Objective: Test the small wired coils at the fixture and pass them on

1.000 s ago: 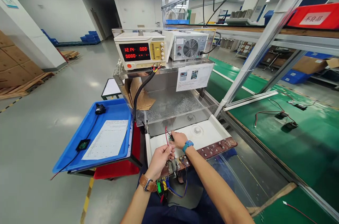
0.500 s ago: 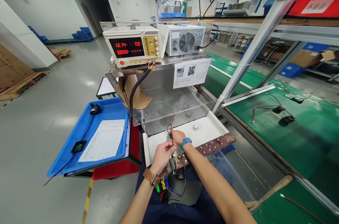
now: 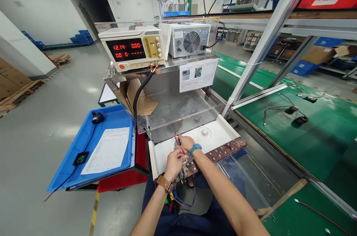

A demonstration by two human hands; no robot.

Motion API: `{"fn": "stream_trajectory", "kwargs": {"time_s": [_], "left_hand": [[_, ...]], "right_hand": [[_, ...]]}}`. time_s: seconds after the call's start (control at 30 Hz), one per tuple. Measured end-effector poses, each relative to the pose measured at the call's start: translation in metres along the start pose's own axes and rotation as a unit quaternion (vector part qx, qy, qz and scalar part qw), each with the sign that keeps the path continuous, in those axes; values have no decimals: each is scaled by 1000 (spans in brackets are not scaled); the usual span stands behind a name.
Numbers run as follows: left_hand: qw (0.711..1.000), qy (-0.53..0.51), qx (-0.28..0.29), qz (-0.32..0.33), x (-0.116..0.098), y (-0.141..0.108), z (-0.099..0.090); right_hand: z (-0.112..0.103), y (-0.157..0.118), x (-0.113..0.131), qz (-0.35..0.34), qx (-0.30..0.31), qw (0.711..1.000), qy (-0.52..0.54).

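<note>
- The left hand (image 3: 174, 164) has its fingertips pinched together on a thin red wire (image 3: 176, 137).
- The right hand (image 3: 186, 144) is curled round a small green board (image 3: 177, 142). Its fingers hide part of the board, so I can't see just how it grips.
- The board is held up over the white tray (image 3: 220, 131), near the brown strip (image 3: 225, 149) with the shiny round studs.
- What is done: the board and the wire are both picked up, and the hands are close together. The power box (image 3: 132, 48) is on, with red numbers lit.
- One number says 12.14 and one says 0.00, so I think no power is going into the board yet.
- What is left: the work on this board looks unfinished to me. I can't tell if the wire is joined to anything at its near end.
- A black part with a board (image 3: 80, 158) lies in the blue tray (image 3: 113, 118), beside a paper sheet (image 3: 107, 150).
- More black parts (image 3: 301, 120) sit on the green table (image 3: 315, 150). I can't tell if they are done.
</note>
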State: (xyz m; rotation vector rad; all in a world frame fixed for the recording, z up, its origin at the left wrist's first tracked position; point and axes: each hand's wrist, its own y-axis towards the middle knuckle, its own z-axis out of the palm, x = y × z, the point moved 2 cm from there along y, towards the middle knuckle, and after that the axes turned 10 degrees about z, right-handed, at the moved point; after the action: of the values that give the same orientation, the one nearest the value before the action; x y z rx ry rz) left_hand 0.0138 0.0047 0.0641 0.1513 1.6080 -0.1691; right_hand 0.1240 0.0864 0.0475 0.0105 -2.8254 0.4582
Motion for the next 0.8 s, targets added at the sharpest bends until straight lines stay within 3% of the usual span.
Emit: {"fn": "stream_trajectory", "kwargs": {"time_s": [0.8], "left_hand": [[1000, 12, 12, -15, 1, -3, 1]], "right_hand": [[1, -2, 2, 1, -14, 1000, 26]]}}
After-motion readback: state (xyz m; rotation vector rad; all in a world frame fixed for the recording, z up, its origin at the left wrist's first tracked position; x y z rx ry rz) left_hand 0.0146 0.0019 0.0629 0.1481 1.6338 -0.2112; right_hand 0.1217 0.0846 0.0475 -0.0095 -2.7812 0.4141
